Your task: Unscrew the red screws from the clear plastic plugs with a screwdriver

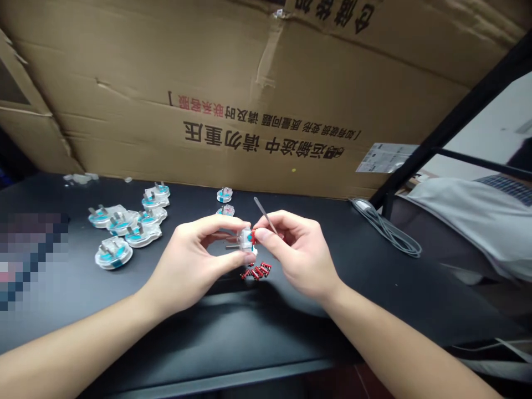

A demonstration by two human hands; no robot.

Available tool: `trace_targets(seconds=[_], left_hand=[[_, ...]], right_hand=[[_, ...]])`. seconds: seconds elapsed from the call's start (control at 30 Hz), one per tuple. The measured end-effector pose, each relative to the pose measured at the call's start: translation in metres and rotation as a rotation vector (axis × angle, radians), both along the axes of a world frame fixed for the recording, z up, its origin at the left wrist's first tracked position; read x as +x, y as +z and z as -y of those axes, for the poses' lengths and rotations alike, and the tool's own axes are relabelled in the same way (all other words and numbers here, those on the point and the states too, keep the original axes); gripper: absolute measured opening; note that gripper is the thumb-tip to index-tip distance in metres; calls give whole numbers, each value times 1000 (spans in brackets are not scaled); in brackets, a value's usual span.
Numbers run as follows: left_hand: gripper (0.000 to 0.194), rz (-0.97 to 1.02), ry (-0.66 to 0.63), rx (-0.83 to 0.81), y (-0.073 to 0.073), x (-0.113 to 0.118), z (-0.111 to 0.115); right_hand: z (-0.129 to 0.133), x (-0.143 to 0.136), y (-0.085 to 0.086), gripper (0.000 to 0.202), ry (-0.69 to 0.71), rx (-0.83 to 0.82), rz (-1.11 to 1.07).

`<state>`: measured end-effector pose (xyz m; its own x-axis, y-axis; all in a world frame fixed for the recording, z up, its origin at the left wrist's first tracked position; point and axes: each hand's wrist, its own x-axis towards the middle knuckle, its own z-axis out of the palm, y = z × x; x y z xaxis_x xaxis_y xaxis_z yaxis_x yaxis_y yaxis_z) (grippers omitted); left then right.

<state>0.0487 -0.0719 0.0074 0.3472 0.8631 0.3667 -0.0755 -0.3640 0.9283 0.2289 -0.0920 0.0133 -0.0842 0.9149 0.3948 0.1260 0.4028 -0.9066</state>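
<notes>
My left hand (pixel 187 260) is closed around a clear plug (pixel 246 239) with blue inside, its metal prongs pointing left. The thumb and fingers of my right hand (pixel 301 252) pinch a small red part (pixel 254 236) against the right side of that plug. A thin flat metal tool (pixel 264 213) also sticks up out of my right hand; its lower end is hidden by the fingers. Just below the hands, a small pile of red parts (pixel 260 271) with metal ends lies on the black table (pixel 257 338).
Several clear-and-blue plugs (pixel 113 254) lie on the left, prongs up. Two more plugs (pixel 225 194) sit behind my hands. A large cardboard sheet (pixel 137 133) stands along the back. A coiled grey cable (pixel 386 230) lies at right, by a black metal frame (pixel 449 100).
</notes>
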Motion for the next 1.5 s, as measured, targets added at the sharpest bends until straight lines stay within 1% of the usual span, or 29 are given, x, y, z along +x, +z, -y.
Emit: trace_targets(seconds=[0.13,0.3,0.6,0.87,1.07,1.13,1.3,1.37,1.4,1.5], left_hand=[[38,14,-3,23,-1,0,-1],[35,-13,8,49,-1,-1,0],[35,-16,20,15,-3,0,0],[35,-17,-5,47,-2,0,1],[36,-25,-7,37,-4,0,1],[35,-33,-7,38,-4,0,1],[38,-52,-16,6,-2,1,0],[38,-29,-60,-35,-1,1,-1],[36,-8,-87,-60,0,0,-2],[25,90,-145,-142,0,-1,-5]], right_hand=[[1,0,-1,14,10,-10,11],[1,-1,-1,17,18,-24,21],[2,-1,-3,22,20,-14,51],[1,-2,-7,29,36,18,110],[0,-4,-10,34,4,25,174],[-1,-6,-11,33,14,23,142],[-2,-5,-14,26,74,-19,-25],[-3,-1,-13,26,70,15,-11],[-3,2,-12,28,48,55,31],[-4,15,-6,29,-73,229,239]])
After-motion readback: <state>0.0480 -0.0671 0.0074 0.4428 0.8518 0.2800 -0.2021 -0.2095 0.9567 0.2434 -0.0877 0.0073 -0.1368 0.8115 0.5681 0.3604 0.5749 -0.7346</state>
